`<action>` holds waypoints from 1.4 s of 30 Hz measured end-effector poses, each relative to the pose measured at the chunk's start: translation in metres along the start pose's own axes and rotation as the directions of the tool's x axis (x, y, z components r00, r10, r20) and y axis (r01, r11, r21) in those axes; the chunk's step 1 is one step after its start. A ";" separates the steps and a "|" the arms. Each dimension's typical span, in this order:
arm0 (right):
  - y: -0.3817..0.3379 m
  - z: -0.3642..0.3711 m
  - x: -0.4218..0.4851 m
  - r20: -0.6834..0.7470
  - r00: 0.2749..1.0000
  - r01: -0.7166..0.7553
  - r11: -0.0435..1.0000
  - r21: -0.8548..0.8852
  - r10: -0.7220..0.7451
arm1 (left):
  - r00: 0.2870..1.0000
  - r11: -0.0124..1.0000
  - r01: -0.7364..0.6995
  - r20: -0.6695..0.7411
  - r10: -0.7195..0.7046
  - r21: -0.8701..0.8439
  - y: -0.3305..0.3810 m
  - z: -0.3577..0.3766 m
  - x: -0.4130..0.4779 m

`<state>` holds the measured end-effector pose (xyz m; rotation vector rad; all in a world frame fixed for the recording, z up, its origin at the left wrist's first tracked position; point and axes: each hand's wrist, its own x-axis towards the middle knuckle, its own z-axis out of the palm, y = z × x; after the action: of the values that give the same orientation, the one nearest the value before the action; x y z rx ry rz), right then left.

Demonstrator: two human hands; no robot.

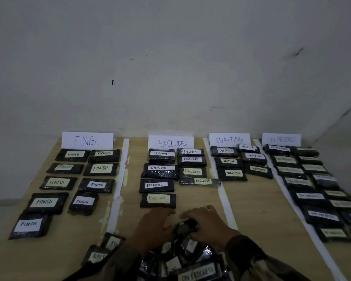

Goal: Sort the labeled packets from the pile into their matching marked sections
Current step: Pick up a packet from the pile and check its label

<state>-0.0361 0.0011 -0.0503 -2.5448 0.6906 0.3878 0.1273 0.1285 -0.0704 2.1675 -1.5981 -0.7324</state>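
Black glossy plastic packet (185, 228), label unreadable, atop loose packet pile (190, 258) at near edge of wooden table (251, 199). Right hand (208, 224) curled over it; left hand (152, 228) flat alongside, fingers extended. Likely light, soft, slippery: pinch long edges, label up.

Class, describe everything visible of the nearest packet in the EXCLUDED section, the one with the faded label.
The packet is a flat, dark rectangle, seemingly plastic-wrapped, with a pale yellowish label whose EXCLUDED lettering is faint. It lies flat on the wooden table, last in the section's left column. The left hand lies just before it; contact is unclear.
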 end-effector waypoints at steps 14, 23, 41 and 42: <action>0.009 -0.011 -0.022 -0.135 0.971 -0.107 0.862 0.496 0.198 | 0.997 0.972 0.081 0.033 -0.075 -0.220 0.032 -0.007 0.007; 0.024 -0.008 -0.028 -0.261 0.964 0.040 0.950 0.311 0.045 | 0.990 0.941 0.137 0.003 -0.143 -0.308 0.039 -0.006 0.021; 0.067 -0.010 -0.024 -0.380 0.914 -0.109 0.988 0.106 0.142 | 0.986 0.998 0.068 -0.150 -0.070 -0.017 0.029 0.006 0.017; 0.069 -0.011 -0.022 -0.371 0.917 -0.123 0.988 0.098 0.150 | 0.987 0.998 0.053 -0.156 -0.049 0.022 0.031 0.007 0.018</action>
<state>-0.0899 -0.0485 -0.0582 -2.5318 1.0071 -0.0906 0.1038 0.1024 -0.0625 2.2319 -1.4863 -0.5453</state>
